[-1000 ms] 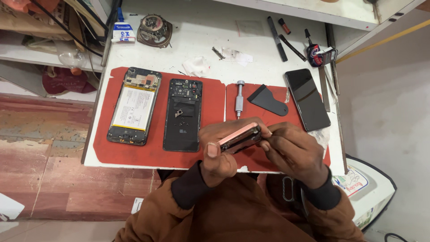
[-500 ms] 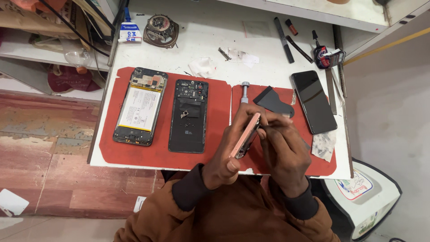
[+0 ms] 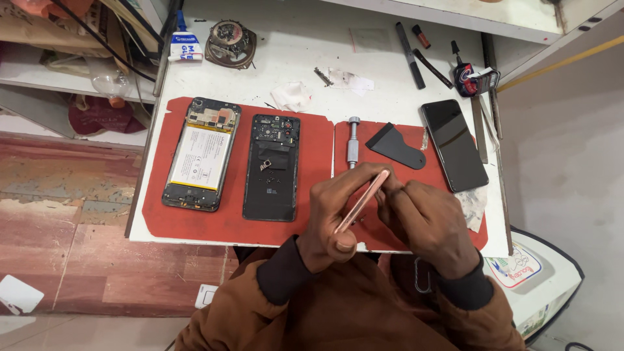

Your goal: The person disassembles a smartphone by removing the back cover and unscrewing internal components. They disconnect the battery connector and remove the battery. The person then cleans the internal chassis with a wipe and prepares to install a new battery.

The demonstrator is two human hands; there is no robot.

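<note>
Rose-gold phone gripped edge-on in left hand, above near edge of red mat. Thumb along lower edge, fingers wrapped over top. Right hand just right of phone, fingertips pressed to its upper end, pinching something too small to tell. On mat, left of phone: black back cover, inner side up. Further left on mat: opened handset with white battery. On mat beyond phone: grey metal screwdriver handle and black flat wedge tool. Off mat's right edge: dark screen panel, face up. Beyond mat on white table: crumpled tissue, glue tube, round speaker, black pens.
</note>
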